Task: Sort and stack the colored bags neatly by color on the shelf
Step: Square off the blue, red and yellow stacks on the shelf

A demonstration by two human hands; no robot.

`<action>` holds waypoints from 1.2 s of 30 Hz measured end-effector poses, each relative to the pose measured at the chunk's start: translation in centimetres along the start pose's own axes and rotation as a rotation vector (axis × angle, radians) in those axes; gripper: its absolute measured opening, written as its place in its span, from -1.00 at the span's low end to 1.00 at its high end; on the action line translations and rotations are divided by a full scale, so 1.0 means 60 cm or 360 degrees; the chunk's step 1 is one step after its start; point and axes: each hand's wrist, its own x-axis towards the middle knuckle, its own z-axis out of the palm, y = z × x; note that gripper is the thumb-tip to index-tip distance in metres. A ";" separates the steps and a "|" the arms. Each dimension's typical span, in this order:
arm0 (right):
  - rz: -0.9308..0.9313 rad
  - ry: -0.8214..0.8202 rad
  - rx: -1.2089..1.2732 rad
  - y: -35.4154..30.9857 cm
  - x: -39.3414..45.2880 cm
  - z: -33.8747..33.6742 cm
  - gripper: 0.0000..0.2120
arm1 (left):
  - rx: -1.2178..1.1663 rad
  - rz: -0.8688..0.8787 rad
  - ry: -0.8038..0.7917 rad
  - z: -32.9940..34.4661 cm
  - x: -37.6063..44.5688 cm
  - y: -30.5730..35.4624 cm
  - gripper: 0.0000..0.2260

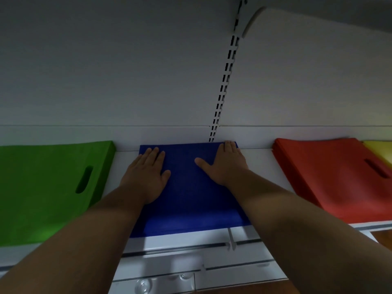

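Observation:
A stack of blue bags (186, 200) lies flat in the middle of the white shelf (257, 158), its far edge at the back wall. My left hand (148, 170) presses flat on the stack's left side with straight fingers. My right hand (224, 164) presses flat on its right side, fingertips at the far right corner. A thick stack of green bags (44, 187) with a handle slot lies to the left. To the right lies a stack of red bags (331, 177), and a yellow bag (379, 150) shows at the far right edge.
A slotted white upright rail (224, 81) runs up the back wall behind the blue stack. An upper shelf bracket (254, 20) juts out at the top right. Lower white shelves (191, 251) with rails sit below the front edge.

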 end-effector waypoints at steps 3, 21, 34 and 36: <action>0.0070 0.0072 0.0022 0.005 -0.002 0.011 0.00 | -0.0011 -0.0008 0.0000 0.003 -0.003 0.001 -0.41; -0.0583 0.0089 -0.0116 -0.044 -0.116 0.022 -0.32 | -0.0035 -0.0013 0.0004 0.003 0.000 0.001 -0.39; -0.0605 0.0028 -0.0104 -0.044 -0.122 0.066 -0.40 | -0.0104 0.0444 0.0337 -0.030 -0.072 0.040 -0.55; -0.0613 0.0043 -0.0084 -0.045 -0.121 0.067 -0.40 | -0.0201 0.0323 0.0149 -0.026 -0.093 0.054 -0.53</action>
